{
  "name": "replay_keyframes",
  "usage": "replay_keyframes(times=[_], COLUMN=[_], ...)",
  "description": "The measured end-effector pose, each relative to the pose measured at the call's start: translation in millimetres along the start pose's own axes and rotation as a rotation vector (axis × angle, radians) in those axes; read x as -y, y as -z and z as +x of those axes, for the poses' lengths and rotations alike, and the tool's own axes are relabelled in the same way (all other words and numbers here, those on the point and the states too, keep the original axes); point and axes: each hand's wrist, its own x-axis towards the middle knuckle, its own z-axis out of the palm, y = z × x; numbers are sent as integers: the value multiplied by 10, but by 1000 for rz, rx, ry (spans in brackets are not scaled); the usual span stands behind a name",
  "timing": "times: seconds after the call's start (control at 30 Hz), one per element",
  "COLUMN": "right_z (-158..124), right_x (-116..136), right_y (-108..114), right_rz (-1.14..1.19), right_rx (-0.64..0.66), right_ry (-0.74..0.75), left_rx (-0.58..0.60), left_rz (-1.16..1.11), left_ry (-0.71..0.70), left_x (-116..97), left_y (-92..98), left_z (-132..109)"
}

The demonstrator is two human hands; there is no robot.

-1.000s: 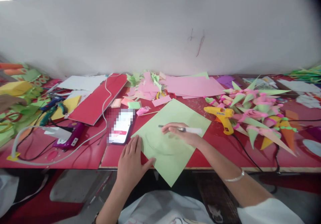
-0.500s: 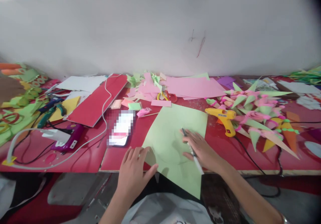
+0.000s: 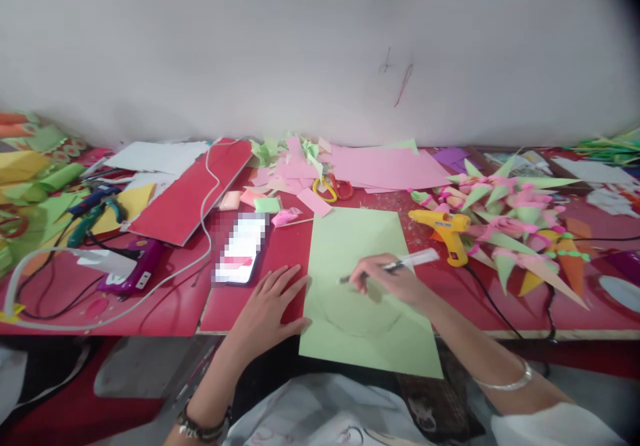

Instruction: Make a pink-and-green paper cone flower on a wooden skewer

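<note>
A light green sheet of paper (image 3: 365,246) lies on the red table and overhangs its front edge. A faint curved line shows on its lower part. My right hand (image 3: 385,279) holds a pen (image 3: 417,257) over the middle of the sheet, its dark tip pointing left, close to the paper. Whether the tip touches is unclear. My left hand (image 3: 273,303) rests flat with fingers spread at the sheet's left edge, thumb and fingertips by the paper. A phone (image 3: 243,249) with a lit screen lies beyond my left hand.
A yellow glue gun (image 3: 447,233) and pink-green paper flowers (image 3: 510,213) lie right. Scissors (image 3: 326,189), pink paper (image 3: 385,167) and scraps are behind. A red board (image 3: 187,196), white cable, pliers (image 3: 95,223) and purple power strip (image 3: 135,273) stand left.
The green sheet has turned straighter. My right hand has shifted the pen so its white end points right. My left hand has moved slightly and lies flatter; the small pink strip is now tilted.
</note>
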Motion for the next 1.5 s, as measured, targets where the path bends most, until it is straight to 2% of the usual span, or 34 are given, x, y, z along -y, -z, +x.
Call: replay_keyframes(times=[0.07, 0.17, 0.37, 0.53, 0.6, 0.73, 0.8, 0.83, 0.97, 1.07, 1.17, 1.3, 1.37, 1.43, 1.5], right_z=[47, 73, 45, 71, 120, 233, 243, 230, 110, 77, 169, 377, 421, 386, 289], right_x=[-22, -78, -122, -107, -94, -61, -58, -61, -83, -75, -72, -135, -170, -184, -174], right_y=[-151, -265, -234, -274, -296, -294, -276, -267, -263, -293, -315, -261, -209, -171, -163], right_rz=[72, 101, 51, 80, 77, -21, -21, -6, 32, 40, 25, -43, -43, -28, 9], right_rx=[68, 96, 205, 217, 167, -150, -207, -165, 172, 239, 147, -222, -328, -316, -194], right_ry=[-106, -139, -145, -138, -113, -25, -21, -32, -85, -99, -71, -10, -9, -17, -42], left_rx=[21, 30, 3, -1, 3, 20, 24, 25, 21, 14, 14, 12, 12, 11, 5], left_rz=[7, 13, 21, 28, 23, 5, -2, -5, -10, -11, -10, -16, -22, -28, -31], left_ry=[-6, 0, -3, -5, -4, -2, -1, -2, -5, -4, -3, -3, -1, 1, -1], left_x=[5, 13, 28, 29, 29, 28, 27, 26, 27, 29, 32, 32, 32, 32, 33], left_y=[24, 39, 21, 5, 8, 22, 24, 23, 16, 11, 8, 5, 4, 3, 2], left_z=[17, 38, 44, 40, 41, 43, 43, 42, 49, 53, 49, 38, 37, 40, 43])
